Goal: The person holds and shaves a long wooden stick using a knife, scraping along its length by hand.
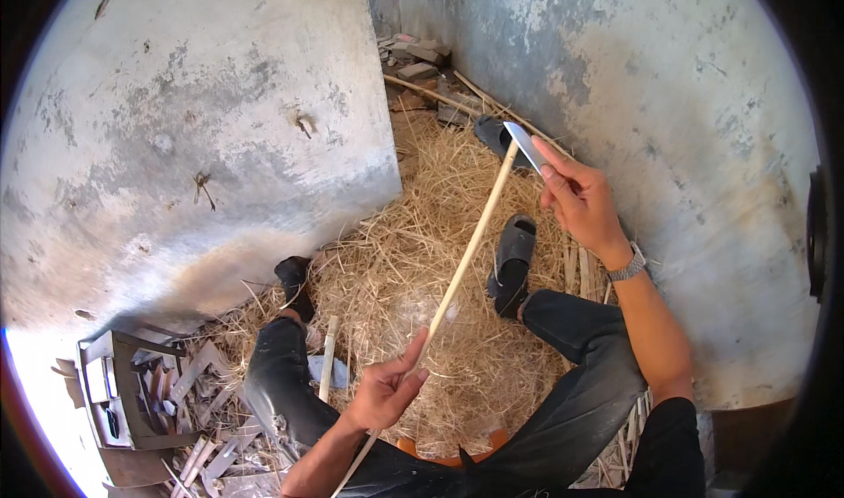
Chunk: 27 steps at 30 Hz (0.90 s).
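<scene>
A long, pale, thin stick [470, 254], looking like split bamboo or wood, runs up and away across the middle of the view. My left hand [383, 394] is closed round its lower part, and the thin tail passes below the hand toward the lower edge. My right hand [585, 201], with a metal watch [628, 263] on the wrist, grips a knife [526, 149]. The handle is mostly hidden in the fingers. The blade lies at the stick's far end, seemingly touching it; the exact contact is too small to tell.
Straw-like shavings [396, 261] cover the floor between my legs. A pale wall panel [202, 102] stands left, a grey wall [686, 146] right. Bricks [420, 69] lie in the far corner, a loose slipper [494, 136] nearby. A broken frame [110, 384] and wood scraps sit lower left.
</scene>
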Each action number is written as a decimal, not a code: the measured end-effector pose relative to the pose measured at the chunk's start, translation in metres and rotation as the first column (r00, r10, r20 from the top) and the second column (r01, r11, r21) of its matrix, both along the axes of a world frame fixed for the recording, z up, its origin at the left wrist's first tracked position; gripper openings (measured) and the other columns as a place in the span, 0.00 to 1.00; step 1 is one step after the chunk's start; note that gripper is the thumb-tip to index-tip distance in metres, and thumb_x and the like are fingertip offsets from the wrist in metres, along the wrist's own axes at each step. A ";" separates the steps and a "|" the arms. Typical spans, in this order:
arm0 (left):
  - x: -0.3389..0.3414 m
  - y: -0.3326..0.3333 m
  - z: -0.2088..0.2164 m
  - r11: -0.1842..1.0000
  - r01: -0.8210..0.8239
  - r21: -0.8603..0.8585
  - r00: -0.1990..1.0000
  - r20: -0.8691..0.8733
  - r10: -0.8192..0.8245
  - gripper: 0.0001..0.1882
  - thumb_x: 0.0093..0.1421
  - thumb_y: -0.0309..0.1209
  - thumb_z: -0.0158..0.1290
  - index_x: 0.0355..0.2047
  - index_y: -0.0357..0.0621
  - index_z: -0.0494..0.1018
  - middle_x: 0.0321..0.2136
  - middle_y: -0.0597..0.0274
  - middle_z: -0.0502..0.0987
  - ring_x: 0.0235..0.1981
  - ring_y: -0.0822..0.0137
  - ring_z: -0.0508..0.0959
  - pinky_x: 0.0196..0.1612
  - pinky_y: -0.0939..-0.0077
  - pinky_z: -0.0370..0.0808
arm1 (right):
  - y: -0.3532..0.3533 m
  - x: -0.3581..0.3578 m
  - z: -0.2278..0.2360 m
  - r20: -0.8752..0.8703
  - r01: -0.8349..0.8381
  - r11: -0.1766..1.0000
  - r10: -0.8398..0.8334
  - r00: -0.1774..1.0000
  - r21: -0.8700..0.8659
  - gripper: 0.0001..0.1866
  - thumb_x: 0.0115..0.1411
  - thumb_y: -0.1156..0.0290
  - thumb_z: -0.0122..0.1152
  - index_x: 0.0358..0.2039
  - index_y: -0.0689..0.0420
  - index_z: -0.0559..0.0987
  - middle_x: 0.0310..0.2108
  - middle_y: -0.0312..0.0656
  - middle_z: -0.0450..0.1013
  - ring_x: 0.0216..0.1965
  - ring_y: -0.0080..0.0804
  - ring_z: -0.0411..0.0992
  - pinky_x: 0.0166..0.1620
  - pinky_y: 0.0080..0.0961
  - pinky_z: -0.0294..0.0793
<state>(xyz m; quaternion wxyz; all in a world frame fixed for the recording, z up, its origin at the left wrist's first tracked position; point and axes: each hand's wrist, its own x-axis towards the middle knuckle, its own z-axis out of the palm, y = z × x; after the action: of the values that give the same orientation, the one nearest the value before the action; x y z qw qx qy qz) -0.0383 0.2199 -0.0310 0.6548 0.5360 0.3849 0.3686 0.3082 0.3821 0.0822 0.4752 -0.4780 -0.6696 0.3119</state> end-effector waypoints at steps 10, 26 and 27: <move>0.004 -0.001 0.008 0.984 0.079 0.157 0.987 -0.153 -0.055 0.26 0.68 0.19 0.53 0.66 0.31 0.65 0.64 0.62 0.72 0.36 0.87 0.70 0.36 0.87 0.69 | 0.014 0.012 -0.012 0.175 0.129 0.991 -0.130 0.976 0.022 0.19 0.70 0.70 0.59 0.61 0.49 0.78 0.25 0.30 0.76 0.23 0.15 0.72 0.28 0.18 0.72; -0.014 0.028 -0.021 0.978 -0.207 0.020 0.969 -0.137 0.208 0.30 0.70 0.20 0.49 0.71 0.38 0.59 0.24 0.77 0.74 0.17 0.87 0.62 0.18 0.85 0.58 | -0.043 -0.035 -0.040 0.116 -0.534 0.825 0.521 0.845 0.184 0.18 0.69 0.69 0.60 0.57 0.59 0.81 0.18 0.31 0.72 0.18 0.16 0.67 0.27 0.18 0.73; -0.016 0.026 -0.016 0.977 -0.210 0.019 0.966 -0.149 0.211 0.30 0.70 0.20 0.49 0.71 0.38 0.59 0.24 0.77 0.74 0.17 0.87 0.62 0.18 0.85 0.58 | -0.047 -0.046 -0.027 0.102 -0.542 0.815 0.533 0.840 0.206 0.18 0.68 0.68 0.61 0.56 0.59 0.81 0.18 0.30 0.72 0.18 0.16 0.67 0.27 0.18 0.73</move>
<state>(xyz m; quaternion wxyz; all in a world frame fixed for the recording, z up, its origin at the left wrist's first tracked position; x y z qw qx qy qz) -0.0543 0.2461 -0.0466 0.5804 0.5191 0.4874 0.3951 0.2625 0.3352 0.0551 0.4061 -0.2182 -0.8175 0.3453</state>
